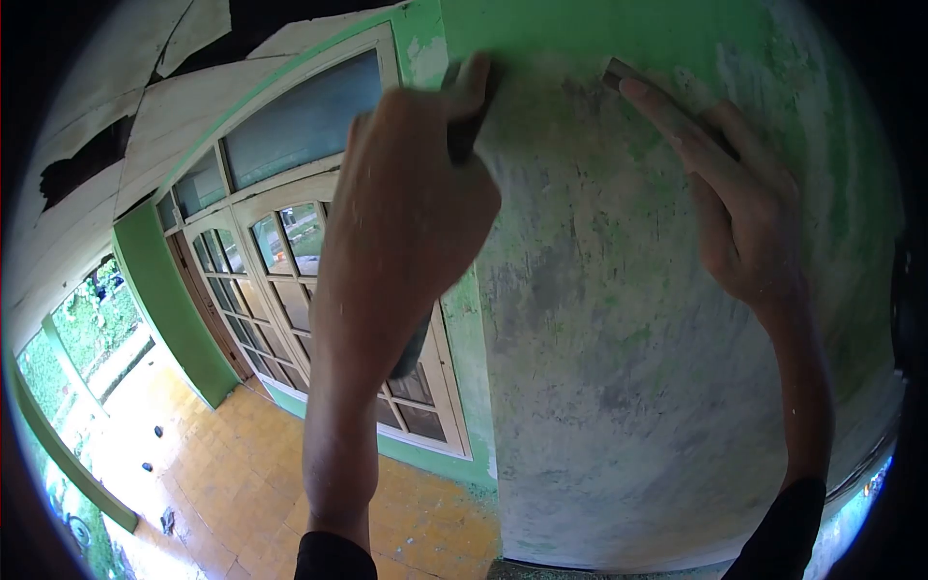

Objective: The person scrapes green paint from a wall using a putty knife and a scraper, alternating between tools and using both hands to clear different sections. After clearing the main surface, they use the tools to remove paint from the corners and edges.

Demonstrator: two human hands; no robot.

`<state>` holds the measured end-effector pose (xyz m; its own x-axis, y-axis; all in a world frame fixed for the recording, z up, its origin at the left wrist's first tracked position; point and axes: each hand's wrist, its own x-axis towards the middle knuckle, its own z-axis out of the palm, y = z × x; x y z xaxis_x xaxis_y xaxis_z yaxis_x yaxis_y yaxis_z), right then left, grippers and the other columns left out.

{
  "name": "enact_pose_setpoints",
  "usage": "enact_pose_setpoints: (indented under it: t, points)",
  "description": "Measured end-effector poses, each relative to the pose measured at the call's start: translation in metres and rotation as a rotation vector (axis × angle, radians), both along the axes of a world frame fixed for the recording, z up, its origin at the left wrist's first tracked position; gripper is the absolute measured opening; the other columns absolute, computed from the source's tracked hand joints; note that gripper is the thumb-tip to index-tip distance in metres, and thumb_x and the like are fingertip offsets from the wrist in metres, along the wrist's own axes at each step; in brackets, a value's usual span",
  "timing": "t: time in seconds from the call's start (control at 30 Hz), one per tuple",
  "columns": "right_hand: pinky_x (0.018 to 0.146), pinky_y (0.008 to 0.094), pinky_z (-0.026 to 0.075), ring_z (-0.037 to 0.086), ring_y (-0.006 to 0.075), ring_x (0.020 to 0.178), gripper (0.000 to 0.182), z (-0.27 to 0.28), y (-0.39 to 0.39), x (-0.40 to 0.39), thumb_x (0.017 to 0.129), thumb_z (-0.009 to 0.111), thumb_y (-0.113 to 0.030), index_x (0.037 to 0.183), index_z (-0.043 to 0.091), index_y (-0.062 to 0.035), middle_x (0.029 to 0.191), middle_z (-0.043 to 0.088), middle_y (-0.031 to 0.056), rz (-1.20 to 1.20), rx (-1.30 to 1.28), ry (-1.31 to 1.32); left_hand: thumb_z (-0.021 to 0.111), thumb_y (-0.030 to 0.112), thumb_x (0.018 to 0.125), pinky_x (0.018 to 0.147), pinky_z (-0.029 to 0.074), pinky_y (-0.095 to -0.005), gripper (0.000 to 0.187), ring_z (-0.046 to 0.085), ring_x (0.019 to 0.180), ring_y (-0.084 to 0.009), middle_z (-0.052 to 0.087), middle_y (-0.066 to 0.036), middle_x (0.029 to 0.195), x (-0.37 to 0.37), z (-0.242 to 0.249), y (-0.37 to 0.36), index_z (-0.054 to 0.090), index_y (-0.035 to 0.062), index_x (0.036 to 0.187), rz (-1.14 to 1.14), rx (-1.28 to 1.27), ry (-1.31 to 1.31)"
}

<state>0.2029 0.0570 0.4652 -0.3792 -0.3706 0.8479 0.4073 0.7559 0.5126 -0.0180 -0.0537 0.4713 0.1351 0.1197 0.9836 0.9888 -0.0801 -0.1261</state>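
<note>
In front of the wall corner, my left hand is closed around a long dark flat tool, blurred by motion. One part of the tool shows by the index finger against the wall, and another part shows below the fist. My right hand reaches up to the wall, its fingers over a small flat grey-brown piece that sticks out past the index fingertip at the edge of the green paint. Most of this piece is hidden by the hand.
White-framed glass doors stand left of the corner, with a window above. The ceiling has broken panels. Orange floor tiles carry small dark bits of debris. A green pillar stands farther left.
</note>
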Motion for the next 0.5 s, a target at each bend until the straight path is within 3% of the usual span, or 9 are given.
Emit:
enact_pose_setpoints:
  t: [0.07, 0.13, 0.2, 0.23, 0.3, 0.33, 0.4, 0.5]
  points:
    - [0.059, 0.0287, 0.039, 0.044, 0.0187, 0.065, 0.054, -0.001, -0.001, 0.000, 0.086, 0.049, 0.010, 0.134, 0.063, -0.0103, 0.080, 0.045, 0.0086, -0.006, 0.006, 0.000, 0.052, -0.005, 0.077, 0.072, 0.050, -0.0419, 0.056, 0.068, 0.073, -0.0388, 0.060, -0.035, 0.080, 0.013, -0.014, -0.016, 0.058, -0.0007, 0.133, -0.168, -0.389, -0.310]
    - [0.059, 0.0286, 0.039, 0.044, 0.0191, 0.065, 0.053, -0.001, -0.001, 0.000, 0.086, 0.049, 0.010, 0.134, 0.063, -0.0098, 0.080, 0.045, 0.0090, -0.007, 0.015, 0.001, 0.053, -0.004, 0.077, 0.072, 0.049, -0.0383, 0.060, 0.065, 0.070, -0.0360, 0.055, -0.033, 0.075, 0.006, -0.022, -0.014, 0.055, 0.0019, 0.137, -0.189, -0.350, -0.296]
    - [0.059, 0.0287, 0.039, 0.044, 0.0194, 0.065, 0.053, 0.000, -0.001, 0.000, 0.086, 0.049, 0.010, 0.134, 0.063, -0.0096, 0.079, 0.045, 0.0092, -0.006, 0.019, 0.025, 0.059, 0.001, 0.083, 0.072, 0.051, -0.0329, 0.063, 0.057, 0.067, -0.0130, 0.068, -0.018, 0.086, 0.001, -0.019, -0.018, 0.054, 0.0198, 0.143, -0.097, -0.354, -0.238]
    - [0.059, 0.0287, 0.039, 0.044, 0.0194, 0.065, 0.053, -0.001, -0.001, 0.000, 0.086, 0.049, 0.010, 0.134, 0.063, -0.0096, 0.079, 0.045, 0.0092, -0.007, 0.016, 0.028, 0.059, 0.001, 0.083, 0.072, 0.051, -0.0329, 0.063, 0.057, 0.067, -0.0130, 0.068, -0.018, 0.086, -0.001, -0.017, -0.021, 0.054, 0.0198, 0.143, -0.097, -0.357, -0.235]
    - [0.060, 0.0286, 0.039, 0.045, 0.0195, 0.066, 0.051, 0.000, -0.001, 0.001, 0.087, 0.049, 0.010, 0.133, 0.063, -0.0080, 0.080, 0.045, 0.0098, -0.001, 0.010, 0.018, 0.056, -0.005, 0.078, 0.072, 0.048, -0.0394, 0.067, 0.057, 0.068, -0.0304, 0.056, -0.020, 0.079, -0.004, -0.013, -0.026, 0.048, 0.0040, 0.144, -0.162, -0.305, -0.272]
    - [0.060, 0.0286, 0.039, 0.045, 0.0195, 0.066, 0.051, 0.000, -0.001, 0.002, 0.087, 0.049, 0.010, 0.133, 0.063, -0.0080, 0.080, 0.045, 0.0098, -0.005, 0.008, 0.019, 0.056, -0.005, 0.078, 0.072, 0.048, -0.0394, 0.067, 0.057, 0.068, -0.0304, 0.056, -0.020, 0.079, -0.010, -0.012, -0.023, 0.048, 0.0040, 0.144, -0.166, -0.308, -0.271]
    - [0.059, 0.0287, 0.039, 0.045, 0.0190, 0.065, 0.049, 0.001, -0.002, 0.000, 0.088, 0.049, 0.009, 0.132, 0.063, -0.0062, 0.081, 0.047, 0.0099, 0.002, 0.022, 0.024, 0.062, 0.002, 0.085, 0.064, 0.047, -0.0337, 0.071, 0.047, 0.063, -0.0162, 0.054, -0.010, 0.083, -0.029, -0.013, -0.009, 0.041, 0.0161, 0.152, -0.097, -0.236, -0.130]
    - [0.059, 0.0290, 0.039, 0.045, 0.0187, 0.065, 0.047, -0.001, -0.001, 0.005, 0.088, 0.049, 0.009, 0.131, 0.063, -0.0045, 0.082, 0.049, 0.0102, -0.042, 0.011, 0.009, 0.057, -0.001, 0.089, 0.067, 0.046, -0.0368, 0.068, 0.049, 0.066, -0.0188, 0.053, -0.011, 0.083, -0.029, -0.031, 0.004, 0.040, 0.0175, 0.152, -0.086, -0.183, -0.065]
